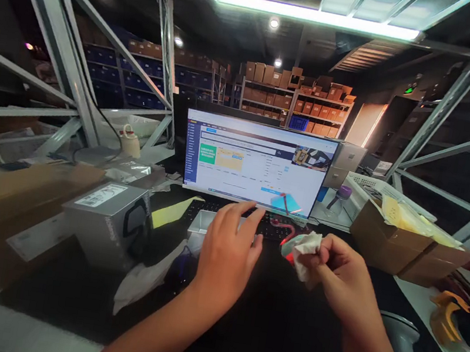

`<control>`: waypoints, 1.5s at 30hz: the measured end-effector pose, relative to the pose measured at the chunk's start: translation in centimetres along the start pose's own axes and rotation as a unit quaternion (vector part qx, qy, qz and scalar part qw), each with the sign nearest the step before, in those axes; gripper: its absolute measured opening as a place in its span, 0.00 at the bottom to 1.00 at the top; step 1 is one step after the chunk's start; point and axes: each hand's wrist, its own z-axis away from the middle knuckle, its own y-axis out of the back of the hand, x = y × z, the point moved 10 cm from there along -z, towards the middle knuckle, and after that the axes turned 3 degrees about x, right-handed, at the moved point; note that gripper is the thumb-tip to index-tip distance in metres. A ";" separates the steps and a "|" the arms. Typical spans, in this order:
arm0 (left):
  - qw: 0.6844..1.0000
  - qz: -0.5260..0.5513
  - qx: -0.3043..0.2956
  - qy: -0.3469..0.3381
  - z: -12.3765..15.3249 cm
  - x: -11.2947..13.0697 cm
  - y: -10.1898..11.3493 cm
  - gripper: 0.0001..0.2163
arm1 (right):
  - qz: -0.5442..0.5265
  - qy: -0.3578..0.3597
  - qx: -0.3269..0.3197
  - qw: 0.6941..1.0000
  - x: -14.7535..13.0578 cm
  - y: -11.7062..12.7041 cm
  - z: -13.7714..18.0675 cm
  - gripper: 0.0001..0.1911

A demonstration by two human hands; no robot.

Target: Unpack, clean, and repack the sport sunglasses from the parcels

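Observation:
My left hand [228, 246] reaches forward over the dark desk, fingers spread and curled, its tips over the black keyboard [271, 227] below the lit monitor [257, 163]. It holds nothing. My right hand [338, 272] is closed around a crumpled white wrapper with a red edge [304, 251], held just right of the left hand and in front of the keyboard. A red cable [283, 226] lies across the keyboard near the wrapper.
A grey box [105, 221] and a long cardboard box [2, 204] lie at left. An open cardboard box with yellow packets [403, 238] sits at right, a barcode scanner [403, 339] near my right forearm. Metal racking frames both sides; a white bottle [130, 140] stands behind.

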 end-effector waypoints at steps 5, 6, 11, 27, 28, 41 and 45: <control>0.995 0.020 -0.086 0.049 1.1 0.6 -1.7 0.26 | -0.078 -0.006 0.066 0.995 -0.3 1.3 -0.1 0.17; 0.993 0.026 -0.107 0.044 1.4 1.0 -2.4 0.29 | -0.081 -0.001 0.059 0.995 -0.5 0.8 0.0 0.17; 0.996 0.003 -0.083 0.025 2.0 2.1 -3.5 0.30 | 0.024 0.107 0.062 0.992 -2.9 -1.5 0.3 0.15; 0.969 0.088 -0.201 -0.117 1.7 2.6 -4.2 0.33 | -0.348 -0.101 0.039 0.931 1.0 1.1 -1.3 0.32; 0.970 0.078 -0.195 -0.123 1.6 2.7 -4.3 0.32 | -0.369 -0.111 0.040 0.922 1.2 1.0 -1.5 0.33; 0.990 -0.020 0.081 -0.117 1.9 2.5 -1.9 0.08 | -0.336 -0.034 0.068 0.939 1.0 -3.0 -1.0 0.29; 0.988 -0.018 0.082 -0.129 1.6 2.7 -1.7 0.07 | -0.330 -0.058 0.065 0.940 1.8 -3.2 -1.2 0.29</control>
